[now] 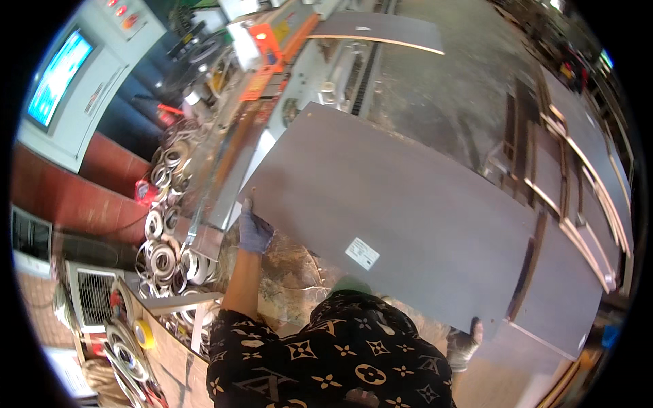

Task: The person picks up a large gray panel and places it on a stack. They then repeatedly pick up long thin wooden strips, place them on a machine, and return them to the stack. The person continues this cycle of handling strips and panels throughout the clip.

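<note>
A large grey-brown board (394,197) with a small white label (362,253) spans the space in front of me, held between both hands. My left hand (255,230), in a purple-grey glove, grips its left edge with the thumb on top. At the near right corner my right hand (466,343), gloved in grey, has its thumb on the upper face. The fingers of both hands are hidden beneath the board. Its far left corner reaches to the machine's side, while its right end lies close to a stack of similar panels (561,285).
At the far left stands a long machine with an orange guard (265,44); another panel (381,30) lies at its far end. Rolls of edge-banding strip (163,260) crowd the floor on the left, below a cabinet with a lit screen (60,78). More stacked boards (585,143) fill the right.
</note>
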Demonstrator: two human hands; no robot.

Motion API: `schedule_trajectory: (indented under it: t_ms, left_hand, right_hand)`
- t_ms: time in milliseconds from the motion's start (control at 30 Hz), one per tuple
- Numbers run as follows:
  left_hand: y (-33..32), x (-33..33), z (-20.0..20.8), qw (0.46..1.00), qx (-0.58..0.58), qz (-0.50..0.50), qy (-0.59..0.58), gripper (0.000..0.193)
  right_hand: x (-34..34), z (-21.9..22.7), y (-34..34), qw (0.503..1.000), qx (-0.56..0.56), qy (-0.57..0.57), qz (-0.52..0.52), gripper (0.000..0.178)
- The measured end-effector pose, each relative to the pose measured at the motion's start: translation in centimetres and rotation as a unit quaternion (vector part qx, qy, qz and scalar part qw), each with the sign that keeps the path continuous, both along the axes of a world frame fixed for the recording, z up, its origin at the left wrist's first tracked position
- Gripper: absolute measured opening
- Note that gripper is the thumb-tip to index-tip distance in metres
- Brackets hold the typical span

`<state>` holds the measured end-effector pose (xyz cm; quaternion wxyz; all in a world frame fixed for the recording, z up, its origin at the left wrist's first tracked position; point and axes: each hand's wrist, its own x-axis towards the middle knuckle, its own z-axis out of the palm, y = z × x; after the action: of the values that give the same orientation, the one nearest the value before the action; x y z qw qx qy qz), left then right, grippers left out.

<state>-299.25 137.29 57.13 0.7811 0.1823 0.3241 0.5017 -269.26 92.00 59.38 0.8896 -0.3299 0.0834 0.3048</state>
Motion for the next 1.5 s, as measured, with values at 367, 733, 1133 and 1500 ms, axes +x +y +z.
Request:
schedule_trajectory:
  t_ms: [367,733,1133,1500]
  left_hand:
    - [12.0,2.0,-8.7,0.997,-0.05,0.057,-0.033,0.031]
    - [18.3,10.2,-7.2,0.974,-0.054,0.219,-0.006,0.039]
    - [30.3,24.2,-6.6,0.982,-0.077,0.166,0.043,0.046]
    - [15.5,24.1,-0.6,0.937,0.225,-0.102,0.246,0.054]
  right_hand:
    - [3.4,-5.1,26.7,0.986,0.037,0.068,0.145,0.026]
    - [8.5,-6.5,34.8,0.959,-0.012,0.21,0.19,0.031]
    - [19.8,-5.8,44.1,0.96,0.071,0.108,0.248,0.039]
    - [7.1,-2.9,21.9,0.849,-0.425,-0.301,0.085,0.046]
